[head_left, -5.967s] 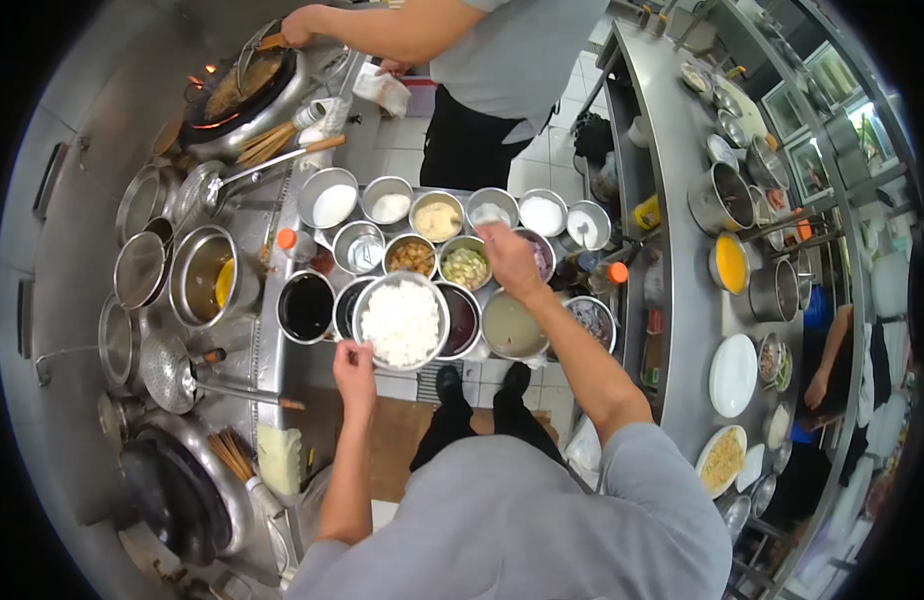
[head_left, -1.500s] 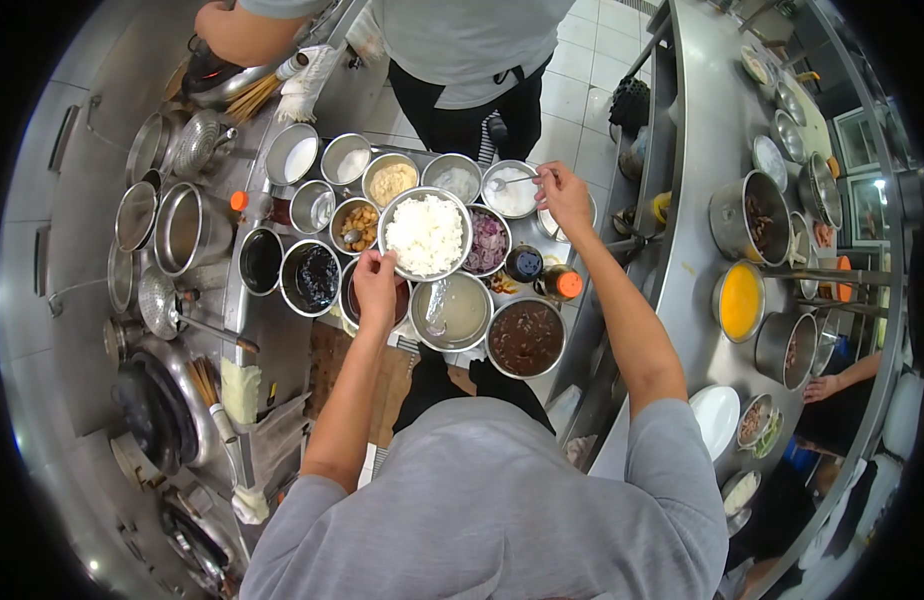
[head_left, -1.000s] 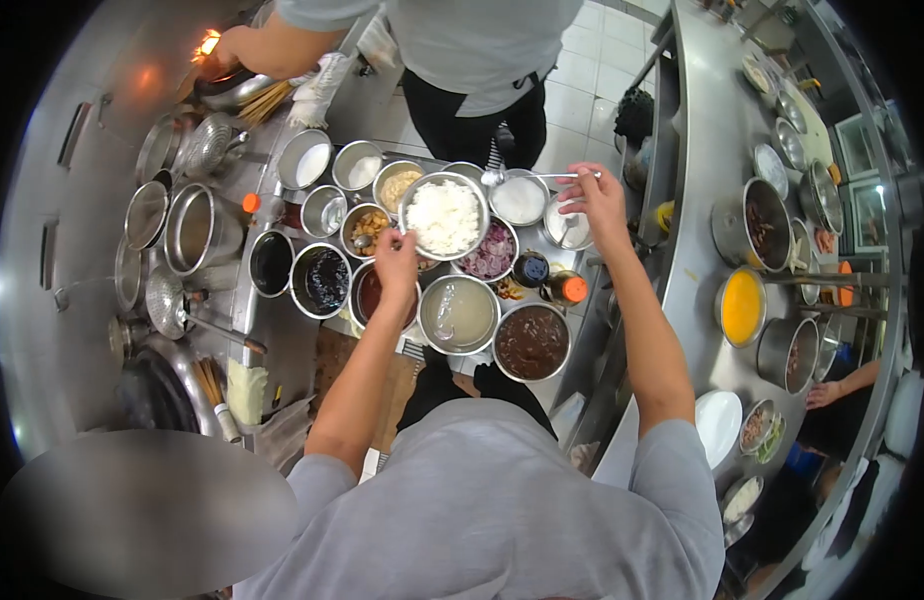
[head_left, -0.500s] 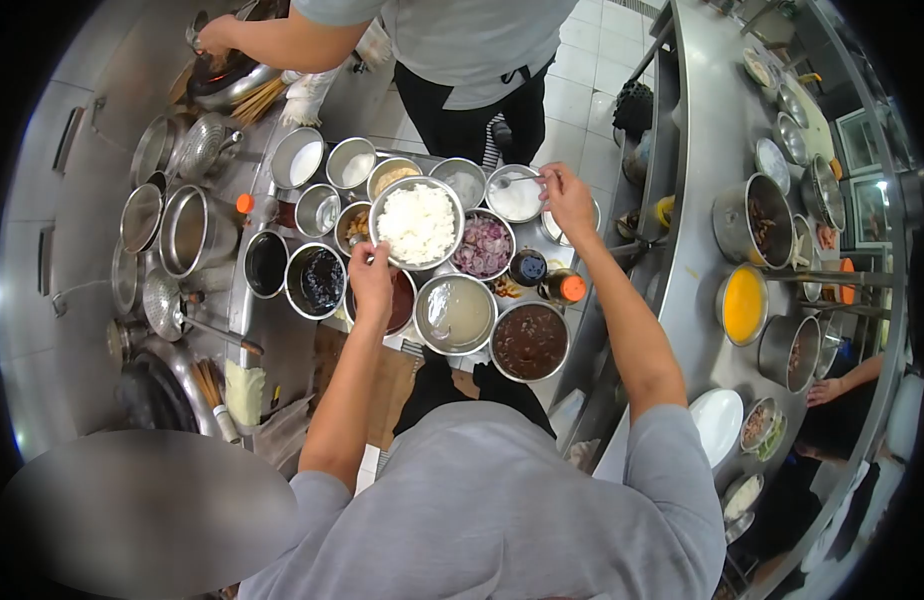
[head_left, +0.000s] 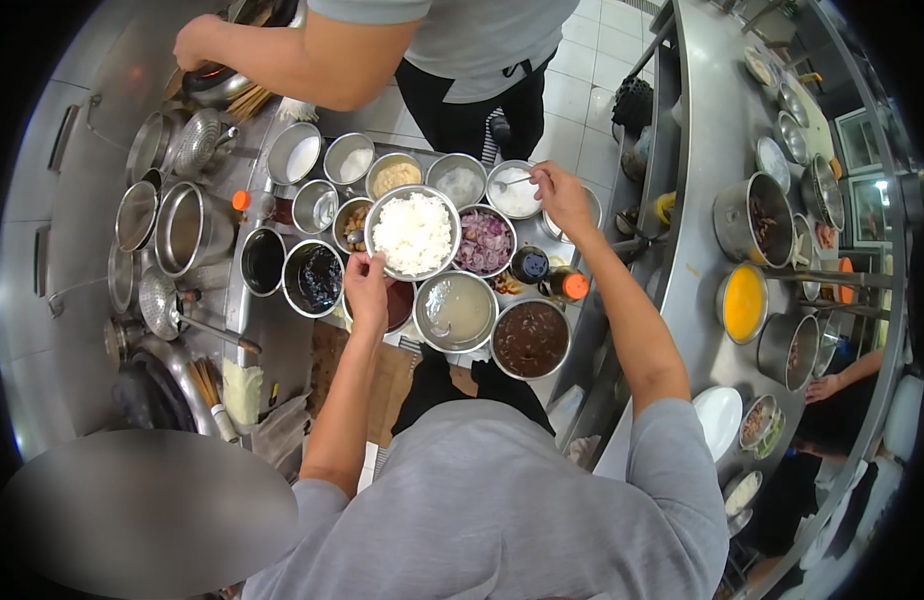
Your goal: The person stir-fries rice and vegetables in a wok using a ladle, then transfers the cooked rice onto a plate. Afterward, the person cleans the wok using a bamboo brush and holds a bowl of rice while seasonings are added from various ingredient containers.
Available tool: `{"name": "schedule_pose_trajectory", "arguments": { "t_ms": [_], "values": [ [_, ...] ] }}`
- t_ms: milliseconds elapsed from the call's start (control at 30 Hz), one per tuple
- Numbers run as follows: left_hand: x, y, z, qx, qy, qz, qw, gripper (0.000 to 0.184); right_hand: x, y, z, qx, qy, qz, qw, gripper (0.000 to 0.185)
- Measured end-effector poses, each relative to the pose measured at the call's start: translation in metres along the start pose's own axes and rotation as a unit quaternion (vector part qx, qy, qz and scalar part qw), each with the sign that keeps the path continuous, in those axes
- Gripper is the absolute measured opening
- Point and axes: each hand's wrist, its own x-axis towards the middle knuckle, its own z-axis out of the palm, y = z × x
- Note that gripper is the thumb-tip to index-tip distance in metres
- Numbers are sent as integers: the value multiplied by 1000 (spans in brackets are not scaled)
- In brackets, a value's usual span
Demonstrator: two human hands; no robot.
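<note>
My left hand (head_left: 368, 290) grips the near-left rim of a metal bowl of white rice (head_left: 414, 234), held over the other containers. In my right hand (head_left: 564, 200) is a metal spoon (head_left: 519, 182), its tip at a container of white granules (head_left: 512, 200). Chopped red onion (head_left: 483, 242) sits just right of the rice bowl. Nearer me stand a container of cloudy liquid (head_left: 462, 312) and one of dark brown sauce (head_left: 531, 340). A pot of black sauce (head_left: 314, 279) is left of my left hand.
A co-worker's arm (head_left: 272, 50) reaches over a wok at the upper left. Steel pots (head_left: 194, 230) and a strainer (head_left: 162, 300) line the left counter. The right counter holds a container of yellow liquid (head_left: 742, 304) and a white plate (head_left: 718, 420). An orange-capped bottle (head_left: 566, 284) stands near the sauces.
My right hand has shifted slightly left with the spoon. The rice bowl has moved slightly left and down with my left hand. The co-worker's arm has swung lower and nearer.
</note>
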Motion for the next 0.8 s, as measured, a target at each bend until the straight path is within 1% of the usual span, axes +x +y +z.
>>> {"name": "schedule_pose_trajectory", "arguments": {
  "t_ms": [67, 100, 167, 200, 267, 367, 500, 567, 600, 667, 800],
  "values": [
    [1, -1, 0, -5, -4, 8, 1000, 16, -1, 6, -1, 112, 20, 87, 990, 17],
    [0, 0, 0, -2, -7, 4, 1000, 16, -1, 7, -2, 113, 20, 87, 990, 17],
    [0, 2, 1, 2, -10, 0, 1000, 17, -1, 9, -3, 146, 36, 143, 978, 18],
    [0, 2, 1, 0, -8, 1, 1000, 17, -1, 14, -3, 147, 37, 143, 978, 18],
    [2, 0, -1, -2, -7, 3, 1000, 17, -2, 24, 1, 244, 42, 188, 950, 19],
    [7, -8, -7, 19, -11, 6, 1000, 17, -5, 31, -2, 271, 49, 181, 944, 20],
    [7, -3, -2, 18, -7, 3, 1000, 17, -6, 32, -1, 256, 51, 200, 944, 21],
    [5, -1, -1, 24, -5, -1, 1000, 16, -7, 34, -2, 317, 55, 233, 918, 21],
    [5, 0, 1, 17, -9, 1, 1000, 16, -8, 35, -3, 317, 55, 234, 918, 21],
    [7, 0, 4, 9, -13, 2, 1000, 17, -12, 36, -7, 372, 81, 287, 879, 21],
    [18, -11, 11, 12, -22, 9, 1000, 18, -19, 38, -20, 398, 96, 292, 864, 21]
  ]
}}
